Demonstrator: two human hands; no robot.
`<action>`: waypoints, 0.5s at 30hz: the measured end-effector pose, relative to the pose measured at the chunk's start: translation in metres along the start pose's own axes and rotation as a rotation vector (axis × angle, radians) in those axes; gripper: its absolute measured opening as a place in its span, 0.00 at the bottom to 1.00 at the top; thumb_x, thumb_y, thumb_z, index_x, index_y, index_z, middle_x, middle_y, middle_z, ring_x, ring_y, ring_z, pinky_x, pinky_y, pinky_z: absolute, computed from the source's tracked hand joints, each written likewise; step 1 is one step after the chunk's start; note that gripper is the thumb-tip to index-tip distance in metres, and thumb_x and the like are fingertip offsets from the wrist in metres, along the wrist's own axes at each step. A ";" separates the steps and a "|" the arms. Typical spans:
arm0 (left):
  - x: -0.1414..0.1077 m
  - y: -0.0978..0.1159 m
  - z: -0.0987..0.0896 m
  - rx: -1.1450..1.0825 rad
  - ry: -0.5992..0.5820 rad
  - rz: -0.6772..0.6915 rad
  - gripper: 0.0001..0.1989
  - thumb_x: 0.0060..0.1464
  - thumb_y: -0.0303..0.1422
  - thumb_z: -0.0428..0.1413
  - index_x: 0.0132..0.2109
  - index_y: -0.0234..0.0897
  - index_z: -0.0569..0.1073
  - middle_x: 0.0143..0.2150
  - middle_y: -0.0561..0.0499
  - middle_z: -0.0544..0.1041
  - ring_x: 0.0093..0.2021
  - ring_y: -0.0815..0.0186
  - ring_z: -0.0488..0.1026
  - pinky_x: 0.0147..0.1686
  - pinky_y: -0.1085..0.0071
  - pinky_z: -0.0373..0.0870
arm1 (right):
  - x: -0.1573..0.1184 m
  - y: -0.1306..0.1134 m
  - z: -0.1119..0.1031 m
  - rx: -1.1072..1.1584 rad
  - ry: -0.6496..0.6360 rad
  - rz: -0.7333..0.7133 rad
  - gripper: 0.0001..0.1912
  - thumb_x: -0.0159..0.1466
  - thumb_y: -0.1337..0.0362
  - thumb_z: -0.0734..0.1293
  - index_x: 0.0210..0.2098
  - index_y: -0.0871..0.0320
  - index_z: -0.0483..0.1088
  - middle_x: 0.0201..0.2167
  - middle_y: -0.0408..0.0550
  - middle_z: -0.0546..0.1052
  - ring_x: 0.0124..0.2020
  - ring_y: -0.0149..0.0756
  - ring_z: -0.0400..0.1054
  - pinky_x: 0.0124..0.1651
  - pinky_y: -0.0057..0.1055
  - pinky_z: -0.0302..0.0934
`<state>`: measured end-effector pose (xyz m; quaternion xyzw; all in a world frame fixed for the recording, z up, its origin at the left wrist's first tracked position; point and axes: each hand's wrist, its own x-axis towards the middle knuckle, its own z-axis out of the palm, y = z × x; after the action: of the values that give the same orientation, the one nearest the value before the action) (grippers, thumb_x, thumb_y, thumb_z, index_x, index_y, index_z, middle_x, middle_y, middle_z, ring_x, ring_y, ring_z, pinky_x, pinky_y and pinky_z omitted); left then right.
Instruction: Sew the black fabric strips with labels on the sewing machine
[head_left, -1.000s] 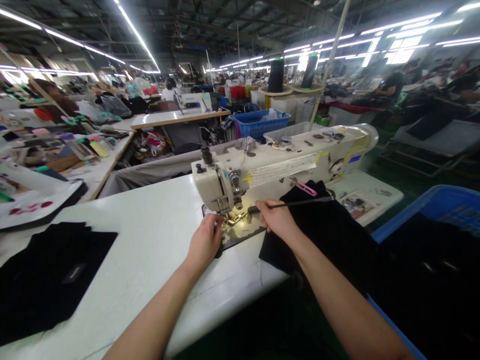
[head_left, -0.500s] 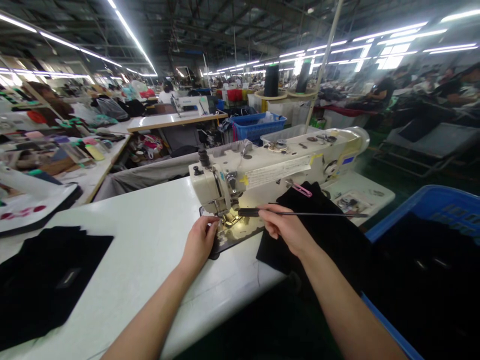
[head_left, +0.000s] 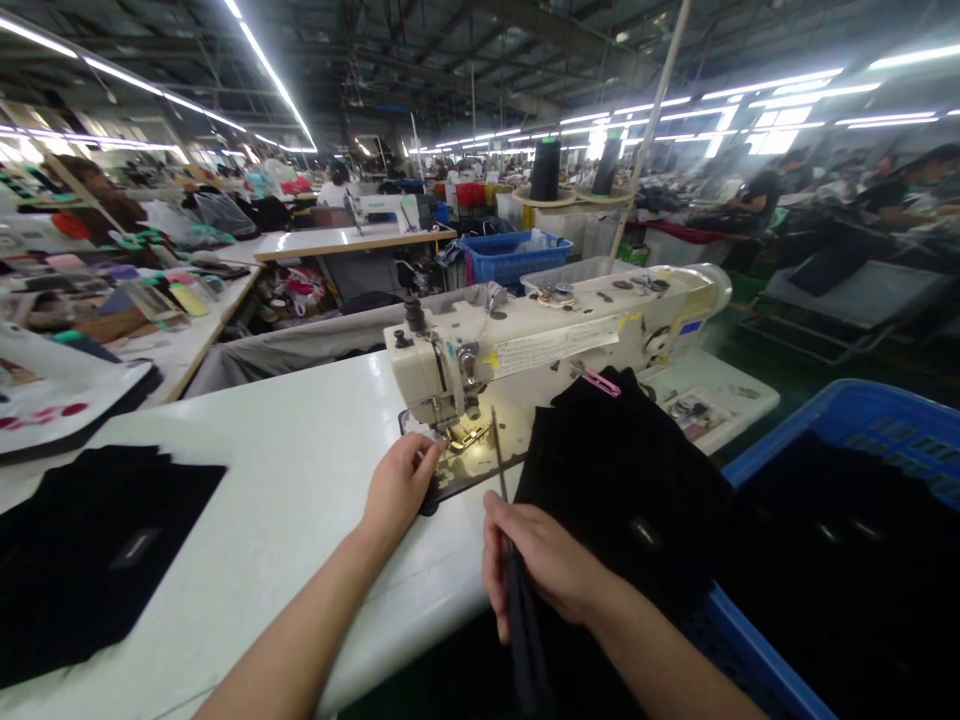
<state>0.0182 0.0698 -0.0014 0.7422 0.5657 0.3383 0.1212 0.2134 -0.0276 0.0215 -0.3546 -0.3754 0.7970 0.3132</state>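
My left hand (head_left: 401,480) rests beside the presser foot of the sewing machine (head_left: 435,375), thumb and forefinger pinched together near the needle. Whatever lies between those fingertips is too small to make out. A long, thin screwdriver (head_left: 517,600) is in my right hand (head_left: 540,555), its black handle towards me and its slim shaft up towards the lit metal plate (head_left: 487,455). The shaft's tip is apart from my left hand. Black fabric pieces (head_left: 622,480) lie just right of the machine bed, behind my right hand.
A black fabric stack (head_left: 97,560) lies on the white table (head_left: 262,480) at left. At right stands a blue basket (head_left: 855,395) of dark fabric. Pink-handled thread snips (head_left: 602,382) lie by the machine arm. Thread cones (head_left: 546,170) stand behind.
My right hand has drawn back towards me and turned the screwdriver, so its shaft now points away and its handle towards me. My left hand has stayed by the needle.
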 end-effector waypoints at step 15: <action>-0.014 0.010 0.000 0.141 -0.092 0.312 0.16 0.66 0.37 0.48 0.55 0.42 0.73 0.51 0.43 0.76 0.45 0.57 0.78 0.41 0.64 0.76 | -0.046 -0.037 -0.012 -0.654 0.241 -0.207 0.09 0.63 0.66 0.64 0.42 0.57 0.73 0.28 0.40 0.69 0.31 0.31 0.61 0.35 0.27 0.56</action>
<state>0.0237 0.0540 -0.0008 0.8424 0.4599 0.2779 0.0406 0.2571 -0.0386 0.0616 -0.4876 -0.6046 0.5514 0.3043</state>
